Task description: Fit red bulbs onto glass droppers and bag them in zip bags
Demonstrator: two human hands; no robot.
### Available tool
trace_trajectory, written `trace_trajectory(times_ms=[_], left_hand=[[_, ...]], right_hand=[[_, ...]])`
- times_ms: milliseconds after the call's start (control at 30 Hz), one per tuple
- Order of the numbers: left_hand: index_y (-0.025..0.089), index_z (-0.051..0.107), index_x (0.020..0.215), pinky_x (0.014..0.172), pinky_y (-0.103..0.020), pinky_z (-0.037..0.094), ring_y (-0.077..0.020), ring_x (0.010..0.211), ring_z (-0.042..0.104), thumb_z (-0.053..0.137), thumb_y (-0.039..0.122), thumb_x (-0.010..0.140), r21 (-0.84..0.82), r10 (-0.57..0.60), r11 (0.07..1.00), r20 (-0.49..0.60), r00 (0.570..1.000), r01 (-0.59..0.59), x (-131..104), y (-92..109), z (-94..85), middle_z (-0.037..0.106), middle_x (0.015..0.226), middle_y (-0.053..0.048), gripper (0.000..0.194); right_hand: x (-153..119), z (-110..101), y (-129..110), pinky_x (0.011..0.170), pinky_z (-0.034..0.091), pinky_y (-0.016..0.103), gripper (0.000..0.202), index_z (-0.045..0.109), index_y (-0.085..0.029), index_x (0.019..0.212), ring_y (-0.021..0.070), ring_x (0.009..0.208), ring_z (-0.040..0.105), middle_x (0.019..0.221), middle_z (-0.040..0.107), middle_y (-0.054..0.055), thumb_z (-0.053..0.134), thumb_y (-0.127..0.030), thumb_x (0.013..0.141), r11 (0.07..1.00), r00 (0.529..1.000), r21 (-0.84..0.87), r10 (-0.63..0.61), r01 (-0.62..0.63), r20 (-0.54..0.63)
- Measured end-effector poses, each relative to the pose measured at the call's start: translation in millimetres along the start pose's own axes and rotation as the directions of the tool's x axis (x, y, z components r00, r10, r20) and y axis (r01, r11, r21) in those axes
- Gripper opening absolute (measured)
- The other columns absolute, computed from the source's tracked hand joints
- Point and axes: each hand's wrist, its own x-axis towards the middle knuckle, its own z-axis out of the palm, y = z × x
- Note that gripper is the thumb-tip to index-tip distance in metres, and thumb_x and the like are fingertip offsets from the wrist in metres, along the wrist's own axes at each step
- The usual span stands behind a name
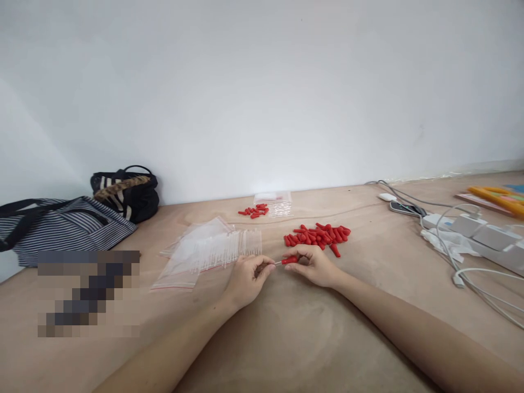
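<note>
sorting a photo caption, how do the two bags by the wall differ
The striped bag has fine dark and light stripes; the black bag is mostly plain black with a few pale bands. The striped bag sprawls low and wide, while the black bag looks more compact and upright. Both have dark handles.

soft, even light over a slightly hazy view

the scene is moderately bright, the pale wall (262,98) washed in cool, diffuse light, with no lamp or window in view. faint, soft-edged shadows lie on the wooden tabletop (254,338), which has a dull sheen near the front. fine detail in the clear tubes (245,243) is soft. wide-angle stretching shows toward the sides, and coarse pixel blocks hide a patch at lower left.
</note>
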Motion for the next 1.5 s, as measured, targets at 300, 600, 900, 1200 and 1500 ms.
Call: trace_trajectory(times_ms=[300, 600, 900, 1200, 1500], left_hand=[[0.021, 0.065, 0.078, 0.07, -0.032, 0.034, -0.0131, 0.057, 0.055, 0.049, 0.028, 0.082, 0.151, 0.122, 0.983, -0.08, 0.989, -0.109, -7.0, -4.5, 4.4, 0.063, 0.061, 0.002, 0.018], [0.02, 0.064, 0.077, 0.07, -0.032, 0.037, -0.0125, 0.055, 0.054, 0.047, 0.026, 0.083, 0.129, 0.119, 0.986, -0.09, 0.989, -0.107, -4.9, -0.3, 5.0, 0.064, 0.06, 0.002, 0.019], [0.019, 0.06, 0.079, 0.066, -0.026, 0.043, -0.0155, 0.073, 0.056, 0.046, 0.02, 0.082, 0.174, 0.148, 0.972, 0.076, 0.986, -0.16, -0.7, 9.6, -10.6, 0.061, 0.078, -0.002, 0.014], [0.015, 0.059, 0.074, 0.065, -0.031, 0.042, -0.0228, 0.075, 0.06, 0.043, 0.017, 0.083, 0.453, -0.167, 0.877, -0.027, 0.986, 0.161, 52.3, 9.4, -8.9, 0.064, 0.076, -0.009, 0.018], [0.009, 0.057, 0.092, 0.066, -0.031, 0.043, -0.027, 0.084, 0.061, 0.05, 0.012, 0.074, 0.523, -0.318, 0.795, -0.07, 0.945, 0.306, 94.2, 5.6, 29.5, 0.064, 0.088, -0.017, 0.019]], right_hand=[[-4.9, 9.5, -0.9, 0.071, 0.039, 0.034, 0.015, 0.068, -0.022, 0.077, 0.0163, 0.065, 0.058, 0.07, 0.068, 0.004, 0.057, -0.032, 0.076, 0.916, 0.977, -0.351, -0.211, 0.193, -0.012], [-3.0, 10.7, -1.1, 0.073, 0.038, 0.034, 0.016, 0.068, -0.023, 0.077, 0.0161, 0.065, 0.059, 0.073, 0.07, 0.003, 0.056, -0.034, 0.077, 0.929, 0.983, -0.332, -0.181, 0.164, -0.018], [-3.7, 4.9, -2.6, 0.074, 0.04, 0.034, 0.018, 0.067, -0.024, 0.088, 0.0172, 0.071, 0.058, 0.077, 0.068, 0.003, 0.057, -0.034, 0.077, 0.923, 0.983, -0.344, -0.182, 0.169, -0.006], [-8.1, -34.0, 8.3, 0.072, 0.044, 0.033, 0.017, 0.065, -0.02, 0.085, 0.0193, 0.076, 0.059, 0.083, 0.067, 0.006, 0.052, -0.03, 0.079, 0.904, 0.944, -0.425, -0.182, 0.05, -0.275], [-7.7, -41.6, 19.8, 0.073, 0.035, 0.032, 0.019, 0.067, -0.022, 0.077, 0.0163, 0.068, 0.058, 0.074, 0.068, 0.002, 0.049, -0.03, 0.079, 0.738, 0.924, -0.674, -0.237, -0.029, -0.299]])
